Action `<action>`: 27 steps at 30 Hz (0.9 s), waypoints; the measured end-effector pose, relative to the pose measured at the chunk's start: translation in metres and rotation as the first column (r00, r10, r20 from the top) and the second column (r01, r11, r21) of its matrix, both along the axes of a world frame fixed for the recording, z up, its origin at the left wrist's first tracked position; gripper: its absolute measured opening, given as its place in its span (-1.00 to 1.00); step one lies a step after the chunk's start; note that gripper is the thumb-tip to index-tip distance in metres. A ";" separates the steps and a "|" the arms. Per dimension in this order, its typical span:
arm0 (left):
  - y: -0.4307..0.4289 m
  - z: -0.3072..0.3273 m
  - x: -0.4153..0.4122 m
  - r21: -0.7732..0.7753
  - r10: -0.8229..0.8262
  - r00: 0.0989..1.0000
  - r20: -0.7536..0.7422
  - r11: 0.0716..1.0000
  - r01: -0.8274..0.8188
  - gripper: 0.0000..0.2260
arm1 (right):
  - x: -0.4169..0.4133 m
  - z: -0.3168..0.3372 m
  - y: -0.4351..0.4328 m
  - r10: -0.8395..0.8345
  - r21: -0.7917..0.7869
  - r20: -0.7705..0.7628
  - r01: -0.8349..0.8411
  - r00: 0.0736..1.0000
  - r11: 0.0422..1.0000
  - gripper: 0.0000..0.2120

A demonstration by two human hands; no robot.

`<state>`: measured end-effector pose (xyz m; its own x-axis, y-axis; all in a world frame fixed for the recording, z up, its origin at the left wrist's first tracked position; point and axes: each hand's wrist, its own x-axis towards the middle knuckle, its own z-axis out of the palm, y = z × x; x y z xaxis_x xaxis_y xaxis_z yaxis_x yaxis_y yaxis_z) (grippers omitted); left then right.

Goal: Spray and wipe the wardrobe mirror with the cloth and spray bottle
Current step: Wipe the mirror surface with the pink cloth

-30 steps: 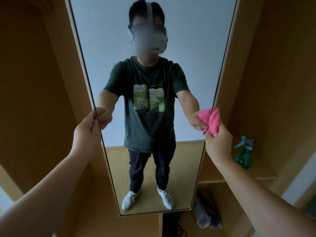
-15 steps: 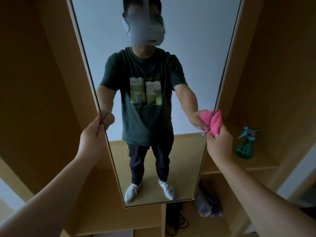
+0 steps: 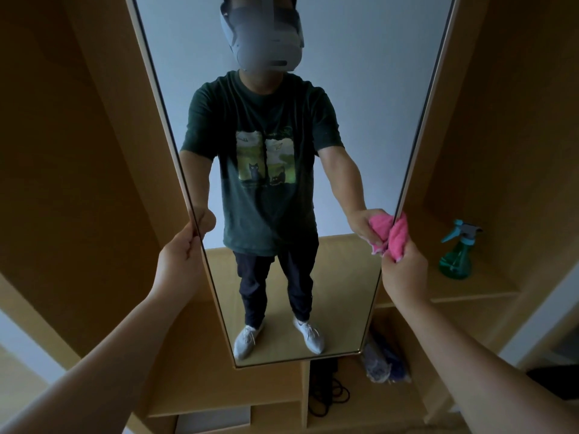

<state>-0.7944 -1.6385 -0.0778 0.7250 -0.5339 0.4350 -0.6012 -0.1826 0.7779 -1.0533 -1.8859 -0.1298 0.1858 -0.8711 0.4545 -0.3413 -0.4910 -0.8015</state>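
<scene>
Tall mirror (image 3: 360,120), left hand (image 3: 180,261) pinching edge, right hand (image 3: 404,270) round bunched pink cloth (image 3: 398,234)

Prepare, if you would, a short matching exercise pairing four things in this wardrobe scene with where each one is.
1. pink cloth
2. spray bottle
3. left hand
4. black cables

A. grips the left edge of the mirror
B. stands on the shelf right of the mirror
C. lie in the compartment below the mirror
D. bunched in the right hand at the mirror's right edge

Pairs: 1-D, 2-B, 3-A, 4-C
</scene>
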 end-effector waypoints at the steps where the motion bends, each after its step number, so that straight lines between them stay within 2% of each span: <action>1: 0.000 -0.002 0.000 0.005 0.004 1.000 -0.005 1.000 -0.004 -0.60 | 0.000 -0.002 0.000 -0.006 0.008 -0.002 0.006 1.000 1.000 -0.74; 8: 0.001 -0.014 -0.001 0.044 0.023 1.000 0.013 0.999 -0.024 -0.63 | -0.001 -0.022 0.000 -0.032 0.039 -0.047 0.033 0.998 0.999 -0.78; 14: 0.005 -0.040 0.002 0.140 0.058 0.998 -0.036 0.989 -0.053 -0.70 | -0.002 -0.034 0.002 -0.030 0.045 -0.058 0.033 0.998 0.998 -0.93; 19: 0.010 -0.061 0.001 0.222 0.022 0.997 -0.074 0.975 -0.005 -0.76 | -0.002 -0.046 0.003 -0.024 0.088 -0.080 0.031 0.996 0.996 -0.89; 27: 0.014 -0.077 0.002 0.277 0.024 0.997 -0.071 0.961 -0.003 -0.70 | 0.000 -0.062 0.006 -0.039 0.092 -0.101 0.048 0.994 0.995 -0.90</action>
<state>-0.7927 -1.6248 -0.1548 0.7574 -0.6157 0.2175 -0.5406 -0.4044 0.7377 -1.0536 -1.8797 -0.1914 0.1871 -0.9173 0.3516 -0.4409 -0.3982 -0.8044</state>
